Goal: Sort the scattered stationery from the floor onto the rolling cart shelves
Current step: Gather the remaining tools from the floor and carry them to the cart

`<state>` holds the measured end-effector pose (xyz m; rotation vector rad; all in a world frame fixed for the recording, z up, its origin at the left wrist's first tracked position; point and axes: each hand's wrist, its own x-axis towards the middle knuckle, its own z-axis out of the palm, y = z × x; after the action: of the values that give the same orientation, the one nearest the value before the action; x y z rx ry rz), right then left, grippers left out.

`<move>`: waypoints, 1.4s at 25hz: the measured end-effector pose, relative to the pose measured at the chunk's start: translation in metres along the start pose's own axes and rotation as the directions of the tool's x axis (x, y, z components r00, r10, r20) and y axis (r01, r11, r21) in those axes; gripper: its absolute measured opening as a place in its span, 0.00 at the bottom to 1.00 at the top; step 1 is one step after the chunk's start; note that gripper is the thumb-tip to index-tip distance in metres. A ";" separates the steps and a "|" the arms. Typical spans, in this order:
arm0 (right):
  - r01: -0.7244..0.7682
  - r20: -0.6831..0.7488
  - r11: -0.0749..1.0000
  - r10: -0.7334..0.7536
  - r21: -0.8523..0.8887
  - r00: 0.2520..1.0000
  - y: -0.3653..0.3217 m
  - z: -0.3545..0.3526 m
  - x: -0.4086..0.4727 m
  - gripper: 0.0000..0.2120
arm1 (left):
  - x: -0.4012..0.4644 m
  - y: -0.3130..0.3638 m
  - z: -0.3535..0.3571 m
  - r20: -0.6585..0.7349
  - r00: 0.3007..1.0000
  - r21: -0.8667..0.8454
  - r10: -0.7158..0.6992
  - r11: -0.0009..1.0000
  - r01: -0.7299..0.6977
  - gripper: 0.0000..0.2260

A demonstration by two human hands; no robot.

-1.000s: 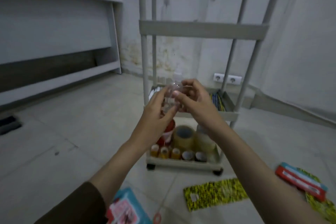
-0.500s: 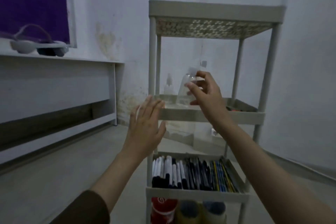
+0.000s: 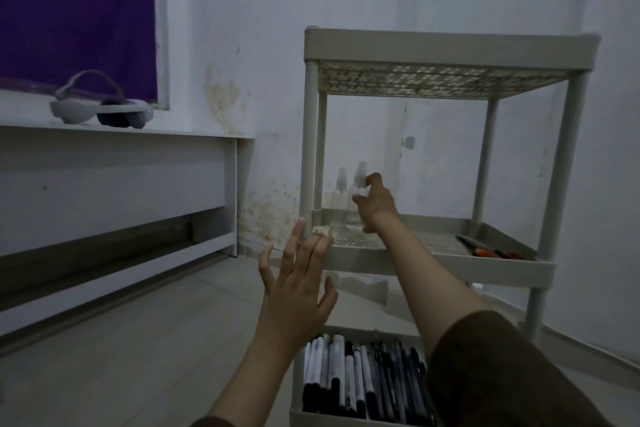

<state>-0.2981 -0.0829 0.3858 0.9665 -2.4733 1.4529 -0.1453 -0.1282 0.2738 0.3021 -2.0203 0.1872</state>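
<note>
Clear spray bottle (image 3: pixel 358 194) on the rolling cart (image 3: pixel 450 45), second shelf, beside a like bottle (image 3: pixel 341 191).

The transparent plastic bottle is gripped upright by the right hand (image 3: pixel 375 203) over perforated, beige shelving carried on round posts. The left hand (image 3: pixel 296 291) is held released, fingers spread, before the shelf edge. Markers (image 3: pixel 360 378) are packed in the lower tray. A pale tiled floor and stained white wall are seen behind.

Two clear spray bottles (image 3: pixel 349 196), one rolling cart (image 3: pixel 446 45), one headset (image 3: pixel 100 111), two hands (image 3: pixel 298 291)
</note>
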 end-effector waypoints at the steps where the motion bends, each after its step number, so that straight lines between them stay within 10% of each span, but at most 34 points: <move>1: -0.035 -0.006 0.999 0.035 0.003 0.999 0.004 0.002 0.003 0.15 | 0.001 0.000 0.002 -0.004 1.000 -0.013 -0.008 1.000 0.008 0.24; 8: -0.054 0.032 0.998 0.053 0.034 0.998 0.012 0.006 0.021 0.08 | -0.001 0.005 0.015 -0.065 0.996 -0.100 -0.066 0.993 0.059 0.25; 25: -0.159 0.198 0.987 0.157 -0.005 0.968 0.002 -0.022 -0.003 0.31 | -0.002 0.001 -0.019 0.234 0.972 -0.012 -0.030 0.999 0.034 0.32; 28: 0.132 -0.058 0.989 -0.128 0.069 0.990 -0.002 -0.034 -0.033 0.24 | -0.008 0.002 -0.038 0.168 0.986 -0.103 0.010 0.995 0.007 0.30; 31: 0.511 -0.271 0.858 -0.483 0.040 0.832 -0.006 -0.040 -0.085 0.13 | -0.024 0.012 -0.055 0.081 0.996 -0.246 -0.046 0.967 0.065 0.21; 35: 0.709 -0.177 0.701 -0.709 -0.074 0.683 0.025 -0.024 -0.160 0.09 | -0.067 0.021 -0.054 0.189 0.979 -0.307 -0.078 0.942 0.135 0.12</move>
<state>-0.1908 0.0197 0.3160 1.4783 -1.6305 1.1809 -0.0767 -0.0852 0.2381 0.2279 -2.1608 -0.2421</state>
